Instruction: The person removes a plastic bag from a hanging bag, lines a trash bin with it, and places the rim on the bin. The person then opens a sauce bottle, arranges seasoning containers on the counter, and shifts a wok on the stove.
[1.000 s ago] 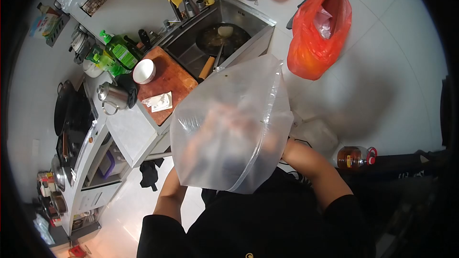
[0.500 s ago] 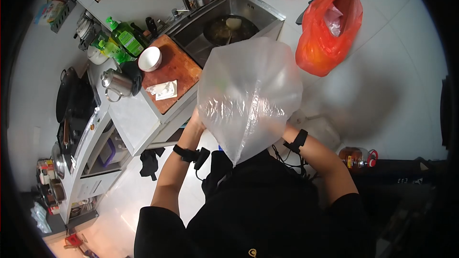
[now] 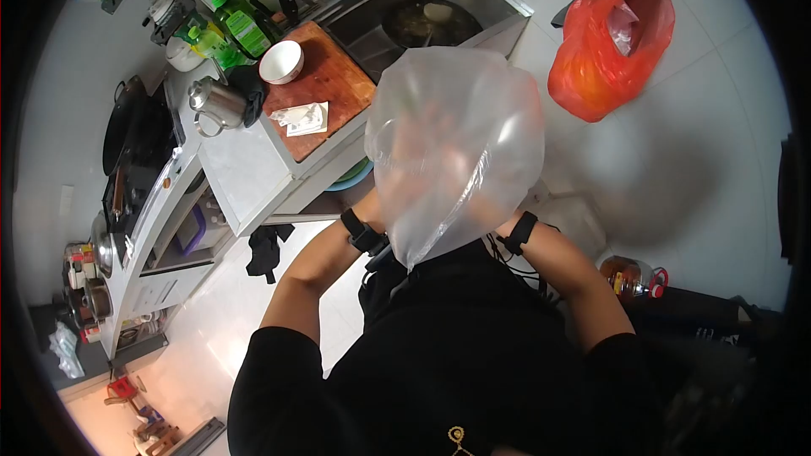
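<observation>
A large, puffed-up translucent plastic bag [image 3: 452, 143] hangs in front of my body, its narrow corner pointing down toward me. My left hand [image 3: 377, 207] grips it from the left and my right hand [image 3: 500, 221] from the right. Both hands lie mostly behind the cloudy plastic, so their skin shows only as a blur and the separate fingers cannot be made out. A black strap circles each of my wrists.
Left of the bag, a cutting board [image 3: 342, 76] carries a white bowl [image 3: 281, 62] and a small white packet [image 3: 306, 118]. Beyond is the sink [image 3: 359, 29] with a dark pan [image 3: 422, 27]. A kettle [image 3: 218, 103] stands on the counter; a red bag [image 3: 591, 76] lies on the floor.
The plastic bag has turned and shifted slightly up, and more of my hands shows through it. My left forearm has swung inward. The camera view has shifted a little.
</observation>
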